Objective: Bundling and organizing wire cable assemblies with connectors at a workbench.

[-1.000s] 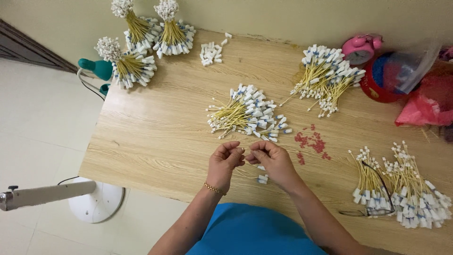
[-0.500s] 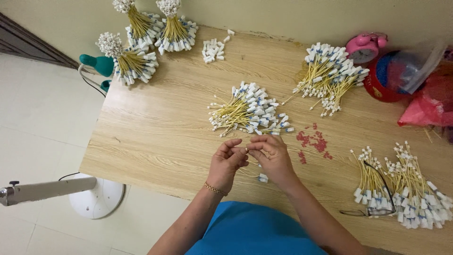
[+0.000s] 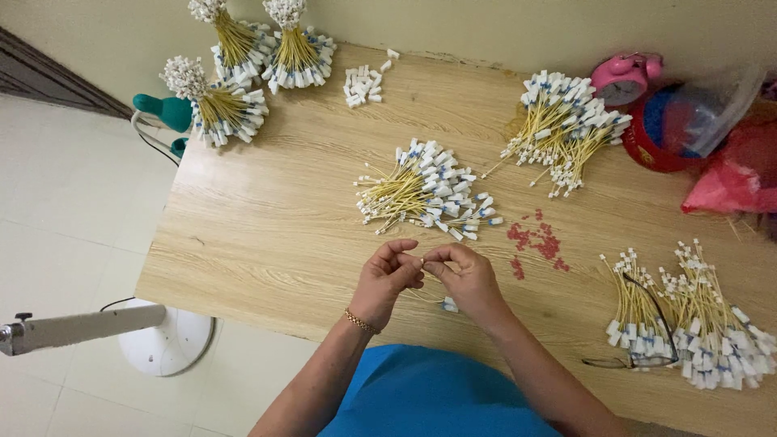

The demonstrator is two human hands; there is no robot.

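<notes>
My left hand [image 3: 387, 280] and my right hand [image 3: 464, 280] meet fingertip to fingertip above the wooden table [image 3: 267, 226], near its front edge. Together they pinch one thin yellow wire with a small white connector [image 3: 449, 304] hanging below my right hand. A gold bracelet sits on my left wrist. Just beyond my hands lies a pile of yellow wires with white connectors [image 3: 427, 193]. A scatter of small red pieces [image 3: 537, 243] lies to the right of my right hand.
More wire piles lie at the far right [image 3: 566, 129] and near right [image 3: 696, 324], with eyeglasses [image 3: 639, 356] on the latter. Tied bundles [image 3: 243, 73] stand at the far left, loose white connectors [image 3: 363, 82] beside them. A pink clock [image 3: 623, 77], red container and bags sit far right.
Both hands have stayed at the same spot near the front edge, their fingers shifting slightly around the wire they pinch. The piles have not moved.
</notes>
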